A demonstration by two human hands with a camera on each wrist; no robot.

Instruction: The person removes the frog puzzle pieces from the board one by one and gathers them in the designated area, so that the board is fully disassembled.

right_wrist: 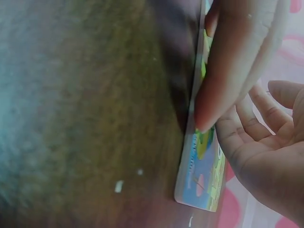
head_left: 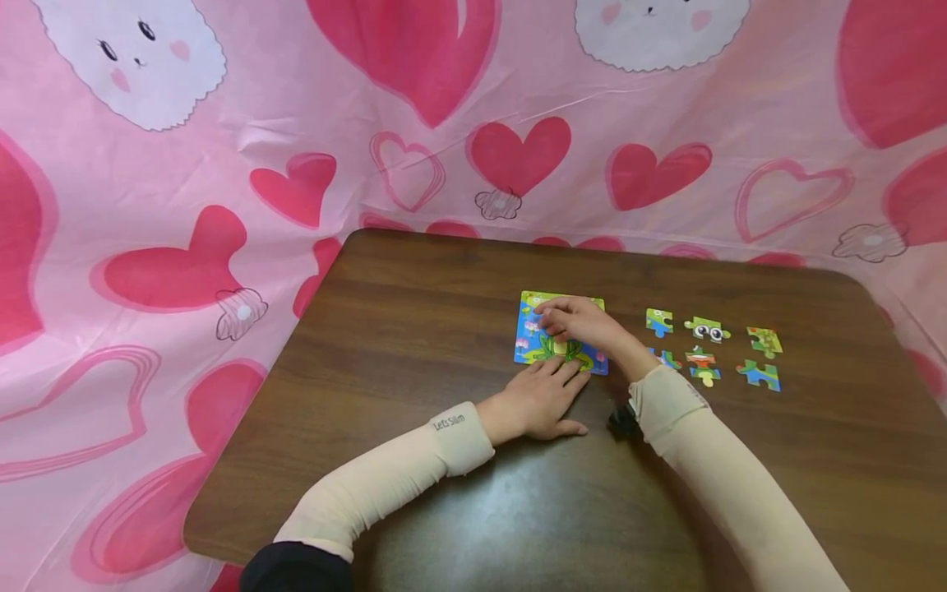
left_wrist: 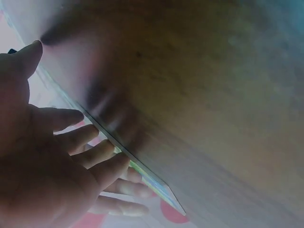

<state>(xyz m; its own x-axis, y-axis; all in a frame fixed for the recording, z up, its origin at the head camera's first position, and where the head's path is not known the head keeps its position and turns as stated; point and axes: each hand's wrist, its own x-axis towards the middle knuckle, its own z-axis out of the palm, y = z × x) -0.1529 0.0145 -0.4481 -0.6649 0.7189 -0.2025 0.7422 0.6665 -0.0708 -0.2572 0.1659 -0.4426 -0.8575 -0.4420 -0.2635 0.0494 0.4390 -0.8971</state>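
Observation:
A square puzzle board (head_left: 524, 349) with a green frog picture on blue lies on the table, seen edge-on in both wrist views. My left hand (head_left: 542, 399) is spread with its fingertips on the board's near edge; in the left wrist view its straight fingers (left_wrist: 111, 171) meet that edge. Over the board's upper right reaches my right hand (head_left: 584, 322), fingers bent loosely and pointing left, with nothing seen between them. Its closest finger (right_wrist: 223, 80) overlaps the board (right_wrist: 204, 180) in the right wrist view. The right hand hides part of the frog picture.
Loose jigsaw pieces stand in two rows to the right: one with big eyes (head_left: 708, 330), a red-and-green one (head_left: 701, 365), a blue-green one (head_left: 760, 375) and several others. A black object (head_left: 623, 423) is by the right wrist. A pink heart-print cloth (head_left: 414, 66) hangs behind the brown table (head_left: 414, 329).

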